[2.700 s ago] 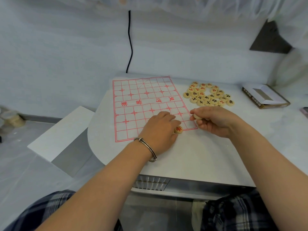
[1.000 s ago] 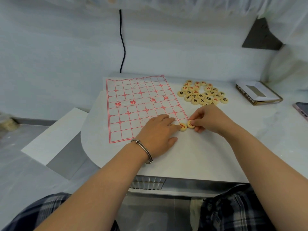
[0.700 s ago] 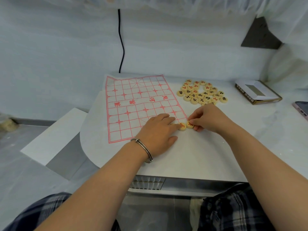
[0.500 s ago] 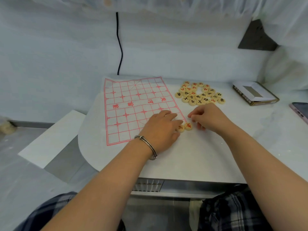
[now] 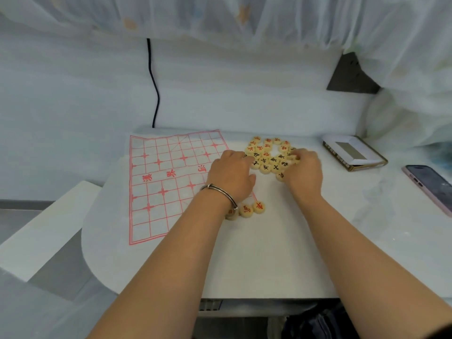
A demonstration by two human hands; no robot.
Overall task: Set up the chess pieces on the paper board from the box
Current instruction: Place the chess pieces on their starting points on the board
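Note:
The red-lined paper board [image 5: 171,182] lies flat on the white table. Three round wooden pieces with red characters sit in a row at its near right corner: one [image 5: 258,207], one [image 5: 245,210], and one [image 5: 231,214] half hidden under my left wrist. A pile of loose pieces [image 5: 266,155] with red and black characters lies to the right of the board. My left hand [image 5: 231,174] rests palm down with its fingertips at the pile's left edge. My right hand [image 5: 303,170] covers the pile's right side, fingers curled over pieces there; whether it grips one is hidden.
The opened box [image 5: 352,152] stands at the back right of the table [image 5: 269,253]. A phone [image 5: 430,184] lies near the right edge. A black cable [image 5: 155,89] hangs down the wall behind the board. The table's rounded front edge is close to my body.
Both hands left the board's near right corner and moved away to the pile. The pieces they were setting down now stand alone in a row at that corner.

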